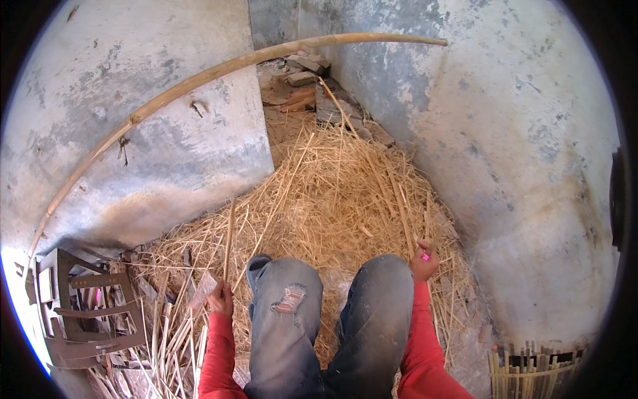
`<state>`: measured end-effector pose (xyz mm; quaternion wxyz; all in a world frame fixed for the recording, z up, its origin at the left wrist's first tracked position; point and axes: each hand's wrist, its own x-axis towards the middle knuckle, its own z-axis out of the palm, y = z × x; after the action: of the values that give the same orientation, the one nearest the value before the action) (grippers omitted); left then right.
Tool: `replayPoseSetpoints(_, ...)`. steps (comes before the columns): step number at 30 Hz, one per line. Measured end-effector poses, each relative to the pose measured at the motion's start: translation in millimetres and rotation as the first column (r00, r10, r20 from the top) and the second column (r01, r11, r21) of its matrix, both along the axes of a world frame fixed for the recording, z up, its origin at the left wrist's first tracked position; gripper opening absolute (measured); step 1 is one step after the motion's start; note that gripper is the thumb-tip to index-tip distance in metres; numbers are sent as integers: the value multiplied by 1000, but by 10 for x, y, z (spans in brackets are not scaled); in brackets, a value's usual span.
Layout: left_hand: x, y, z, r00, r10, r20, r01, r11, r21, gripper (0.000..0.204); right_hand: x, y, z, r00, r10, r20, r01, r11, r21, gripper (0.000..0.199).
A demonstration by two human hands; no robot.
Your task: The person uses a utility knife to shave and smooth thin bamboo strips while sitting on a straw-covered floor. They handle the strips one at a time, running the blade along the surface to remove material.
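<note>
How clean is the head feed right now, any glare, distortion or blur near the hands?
Head view: strong fisheye, the long bamboo pole bows into an arc and the corners go black; blown-out glare at the lower left edge beside the dark metal frame; soft daylight elsewhere, left hand and right hand reasonably sharp over the straw pile.

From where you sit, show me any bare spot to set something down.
Bare floor shows at the back, between the straw pile and the bricks, and in a strip between the straw and the right wall. Crowded: shavings and slats around the left hand, straw around the right hand, and the slat bundle bottom right.
</note>
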<state>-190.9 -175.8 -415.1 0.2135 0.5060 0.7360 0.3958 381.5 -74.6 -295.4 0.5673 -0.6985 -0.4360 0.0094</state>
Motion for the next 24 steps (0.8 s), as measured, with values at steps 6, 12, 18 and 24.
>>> replayPoseSetpoints(6,297,501,1061,926,-99,365,93,995,34,32,-342,194,489,956,232,-181,-195,960,199,15)
replayPoseSetpoints(12,889,613,2480,861,-279,425,215,957,193,30,-664,-101,1513,929,332,-164,-284,923,259,14)
replayPoseSetpoints(18,1220,292,3336,883,-415,220,359,898,254,33,-984,-553,2360,815,509,-276,-402,840,364,17)
replayPoseSetpoints(24,1366,-227,3778,848,-507,150,469,852,231,40,-1246,-1040,2833,719,630,-294,-557,775,300,27)
